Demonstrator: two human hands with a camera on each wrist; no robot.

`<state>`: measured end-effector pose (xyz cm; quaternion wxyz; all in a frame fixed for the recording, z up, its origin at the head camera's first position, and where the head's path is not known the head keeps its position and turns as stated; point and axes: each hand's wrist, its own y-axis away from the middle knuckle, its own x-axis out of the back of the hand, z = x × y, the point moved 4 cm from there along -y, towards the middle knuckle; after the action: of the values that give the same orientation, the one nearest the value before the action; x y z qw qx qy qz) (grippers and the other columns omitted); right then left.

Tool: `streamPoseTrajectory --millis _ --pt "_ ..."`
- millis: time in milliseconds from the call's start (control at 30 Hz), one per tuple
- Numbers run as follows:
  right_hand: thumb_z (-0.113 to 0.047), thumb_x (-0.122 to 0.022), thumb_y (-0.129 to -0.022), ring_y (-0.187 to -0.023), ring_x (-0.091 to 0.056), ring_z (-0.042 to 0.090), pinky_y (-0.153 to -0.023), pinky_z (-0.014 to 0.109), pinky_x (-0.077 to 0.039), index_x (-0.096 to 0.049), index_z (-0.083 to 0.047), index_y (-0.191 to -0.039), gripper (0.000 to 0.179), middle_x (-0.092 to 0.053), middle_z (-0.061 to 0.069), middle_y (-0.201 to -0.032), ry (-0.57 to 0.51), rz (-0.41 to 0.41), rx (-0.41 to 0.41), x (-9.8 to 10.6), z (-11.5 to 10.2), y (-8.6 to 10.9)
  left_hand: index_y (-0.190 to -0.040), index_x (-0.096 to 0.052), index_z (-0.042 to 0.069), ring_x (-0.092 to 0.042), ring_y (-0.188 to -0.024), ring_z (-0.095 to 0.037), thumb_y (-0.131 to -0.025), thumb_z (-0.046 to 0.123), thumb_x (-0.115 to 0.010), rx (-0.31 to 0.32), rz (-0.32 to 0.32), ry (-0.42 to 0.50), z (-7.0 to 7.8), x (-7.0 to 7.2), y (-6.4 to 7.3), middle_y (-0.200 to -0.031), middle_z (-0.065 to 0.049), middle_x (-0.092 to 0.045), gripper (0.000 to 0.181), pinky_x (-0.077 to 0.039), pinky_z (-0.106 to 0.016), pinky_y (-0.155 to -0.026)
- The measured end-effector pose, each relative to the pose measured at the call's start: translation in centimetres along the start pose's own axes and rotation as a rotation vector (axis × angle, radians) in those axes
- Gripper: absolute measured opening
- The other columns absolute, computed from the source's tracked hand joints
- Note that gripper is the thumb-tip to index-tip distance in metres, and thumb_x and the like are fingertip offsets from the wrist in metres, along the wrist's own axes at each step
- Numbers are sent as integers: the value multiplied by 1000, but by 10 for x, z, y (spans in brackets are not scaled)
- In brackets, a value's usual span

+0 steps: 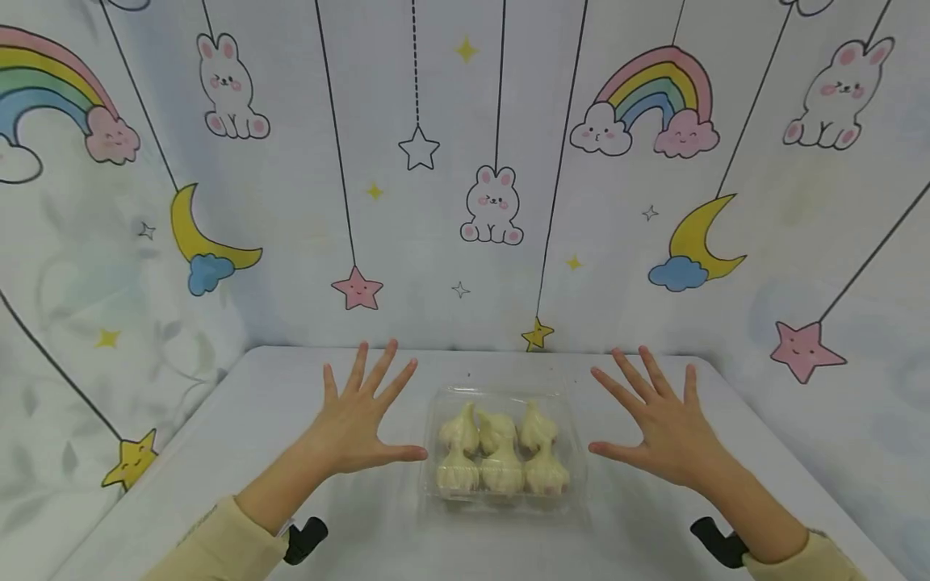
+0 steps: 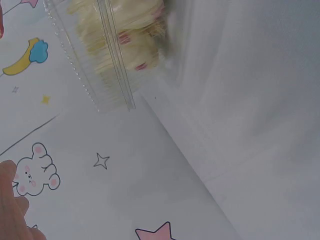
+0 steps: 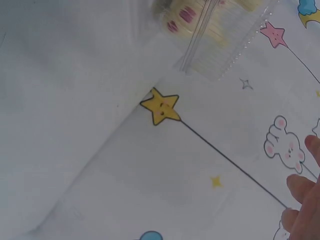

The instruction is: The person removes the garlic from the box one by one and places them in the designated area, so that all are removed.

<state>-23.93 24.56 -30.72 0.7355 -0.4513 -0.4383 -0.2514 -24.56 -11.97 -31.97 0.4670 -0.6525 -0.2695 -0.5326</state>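
In the head view a clear plastic clamshell box [image 1: 577, 456] sits closed on the table between the hands. Several pale garlic bulbs [image 1: 501, 472] lie inside it in two rows, their necks showing through the lid. To the left of the box my left hand [image 1: 356, 432] is spread wide, its thumb tip close to the side wall. My right hand [image 1: 668, 444] is spread likewise on the other side, thumb towards the box. Neither hand holds anything. Both wrist views show the box at the top, with purplish marks on the garlic, and a few fingertips at one edge.
The white table [image 1: 639, 524] reaches back to a cloth backdrop [image 1: 450, 89] printed with rabbits, stars, moons and rainbows. The cloth also runs down both sides. A black strap piece [image 1: 305, 539] shows at the left wrist, another strap piece [image 1: 718, 542] at the right.
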Motion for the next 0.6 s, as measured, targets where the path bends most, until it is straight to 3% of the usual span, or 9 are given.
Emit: streamPoseTrajectory --millis 133,400,600 --pt "-74 -54 -69 -139 7 27 -96 63 18 -20 -29 -146 95 -3 1 -154 -11 -2 0 0 -1 -1 -148 -12 28 14 -136 -36 -63 81 -51 4 -6 12 -1 -1 1 -153 -2 9 108 4 -75 -93" --pt "-73 -56 -69 -138 10 26 -97 64 17 -21 -29 -146 95 -5 3 -154 -33 -2 -11 2 0 -3 -148 -12 28 14 -136 -35 -61 86 -45 16 2 -2 -4 -2 4 -153 -2 9 109 2 -76 -93" --pt "-73 -57 -68 -138 10 28 -97 66 15 -18 -29 -146 98 -5 5 -154 -46 -3 -10 -1 0 -4 -148 -10 28 14 -136 -36 -61 85 -47 26 -14 11 -6 -4 7 -153 -2 10 110 1 -76 -93"
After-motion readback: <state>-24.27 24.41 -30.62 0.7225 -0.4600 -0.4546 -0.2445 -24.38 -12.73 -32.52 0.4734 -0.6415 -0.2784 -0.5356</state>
